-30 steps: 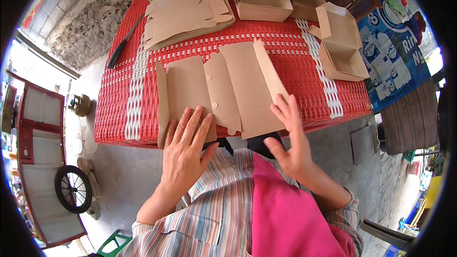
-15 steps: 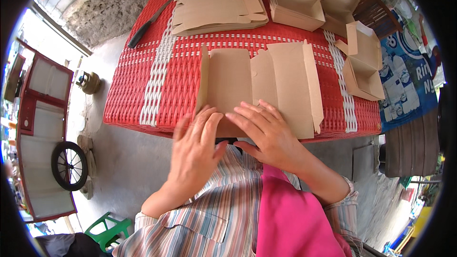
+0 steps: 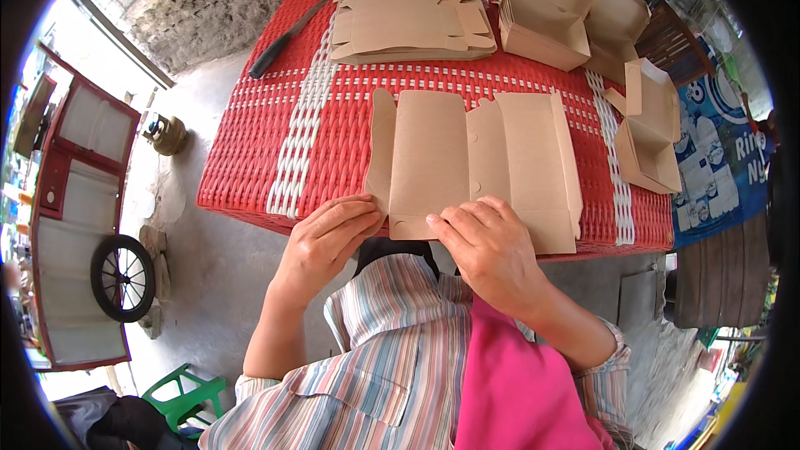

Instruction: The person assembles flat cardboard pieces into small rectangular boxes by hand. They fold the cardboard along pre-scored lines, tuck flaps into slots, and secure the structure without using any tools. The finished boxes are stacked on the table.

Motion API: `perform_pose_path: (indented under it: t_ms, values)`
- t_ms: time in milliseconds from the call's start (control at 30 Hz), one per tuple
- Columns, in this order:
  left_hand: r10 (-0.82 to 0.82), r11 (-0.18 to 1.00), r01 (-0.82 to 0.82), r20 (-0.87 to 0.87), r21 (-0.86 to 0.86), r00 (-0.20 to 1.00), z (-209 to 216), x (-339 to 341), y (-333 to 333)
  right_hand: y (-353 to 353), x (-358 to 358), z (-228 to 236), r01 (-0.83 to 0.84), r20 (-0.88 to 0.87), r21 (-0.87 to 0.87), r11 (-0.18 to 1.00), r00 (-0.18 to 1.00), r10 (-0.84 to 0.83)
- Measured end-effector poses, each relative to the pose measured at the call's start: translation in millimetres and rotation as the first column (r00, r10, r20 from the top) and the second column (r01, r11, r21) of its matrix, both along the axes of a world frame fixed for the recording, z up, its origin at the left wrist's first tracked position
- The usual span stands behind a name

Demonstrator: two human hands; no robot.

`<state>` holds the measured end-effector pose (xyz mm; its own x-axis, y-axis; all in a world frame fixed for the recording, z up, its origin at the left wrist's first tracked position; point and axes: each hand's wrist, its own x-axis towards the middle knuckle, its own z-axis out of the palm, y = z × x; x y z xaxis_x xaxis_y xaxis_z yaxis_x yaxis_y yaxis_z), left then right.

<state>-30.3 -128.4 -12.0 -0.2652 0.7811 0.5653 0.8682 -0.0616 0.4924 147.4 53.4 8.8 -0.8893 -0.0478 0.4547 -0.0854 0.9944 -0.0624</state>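
Note:
A brown cardboard box blank (image 3: 429, 142) lies partly unfolded at the table's near edge, its creases running away from me and its left side flap tilted up. My left hand (image 3: 329, 242) is closed on the blank's near left corner, fingertips pinching the flap there. On the near edge, right of the middle, my right hand (image 3: 492, 246) has its fingers bent over the cardboard, with thumb and forefinger at the narrow front flap. The undersides of both grips are hidden. A stack of flat box blanks (image 3: 408, 17) lies beyond.
Folded open boxes (image 3: 546, 29) are nested at the far right, and another open box (image 3: 646, 129) sits near the right edge. A black-handled knife (image 3: 287, 37) lies at the far left of the red woven table (image 3: 242, 158). A green plastic stool (image 3: 187, 396) stands lower left.
My left hand has moved onto the near left corner and closed there. The right hand's fingers have gone from spread flat to bent over the near edge. The view has shifted slightly.

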Motion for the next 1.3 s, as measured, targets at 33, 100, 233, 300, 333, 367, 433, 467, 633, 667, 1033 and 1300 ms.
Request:
perform_pose_path:
  t_ms: [33, 100, 233, 300, 333, 367, 433, 467, 633, 667, 1033, 1300]
  values:
    - [0.014, 1.000, -0.014, -0.001, 0.013, 1.000, -0.9, 1.3, 1.5, -0.7, -1.1, 1.3, 0.001, -0.012, 0.011, 1.000, 1.000, -0.001]
    - [0.043, 0.999, -0.043, 0.017, 0.019, 0.999, -1.3, 5.0, 5.5, -2.0, -2.0, 1.8, 0.010, -0.034, 0.030, 1.000, 0.999, -0.009]
    - [0.082, 0.996, -0.080, 0.064, -0.024, 0.995, 3.8, 10.7, 12.7, 5.1, -2.7, 1.1, 0.017, -0.057, -0.095, 0.995, 0.998, -0.022]
    - [0.104, 0.994, -0.100, 0.097, -0.045, 0.990, 5.2, 11.0, 15.4, 11.5, -3.6, 3.1, 0.011, -0.009, -0.203, 0.979, 1.000, -0.013]
    - [0.120, 0.992, -0.114, 0.125, -0.051, 0.985, 5.2, 10.7, 16.8, 15.3, -5.2, 5.9, 0.012, 0.015, -0.225, 0.974, 1.000, -0.009]
    - [0.133, 0.990, -0.126, 0.151, -0.058, 0.980, 4.9, 10.9, 18.0, 19.2, -7.4, 9.5, 0.016, 0.038, -0.248, 0.969, 0.999, -0.007]
    - [0.238, 0.971, -0.223, 0.348, -0.084, 0.907, 3.5, 17.8, 24.6, 24.4, -12.7, 10.0, 0.032, 0.065, -0.292, 0.956, 0.998, -0.013]
    - [0.286, 0.958, -0.269, 0.439, -0.102, 0.852, 2.7, 21.3, 28.7, 27.0, -15.6, 7.2, 0.043, 0.070, -0.312, 0.949, 0.997, -0.022]
    - [0.373, 0.927, -0.364, 0.287, -0.086, 0.882, 1.4, 27.1, 40.0, 28.7, -28.4, 12.3, 0.170, 0.183, -0.584, 0.794, 0.980, -0.075]
    - [0.381, 0.925, -0.374, 0.198, -0.071, 0.903, 0.9, 27.4, 41.8, 27.1, -29.0, 18.2, 0.203, 0.213, -0.620, 0.758, 0.973, -0.086]
    - [0.319, 0.947, -0.318, -0.196, 0.035, 0.927, -23.3, 28.1, 30.5, 11.3, -25.5, -1.0, -0.011, 0.024, -0.168, 0.986, 1.000, 0.015]
    - [0.219, 0.962, -0.262, -0.346, -0.082, 0.912, -30.3, 35.2, 11.6, 7.9, -10.5, -9.3, -0.052, 0.005, -0.006, 0.999, 0.999, 0.052]
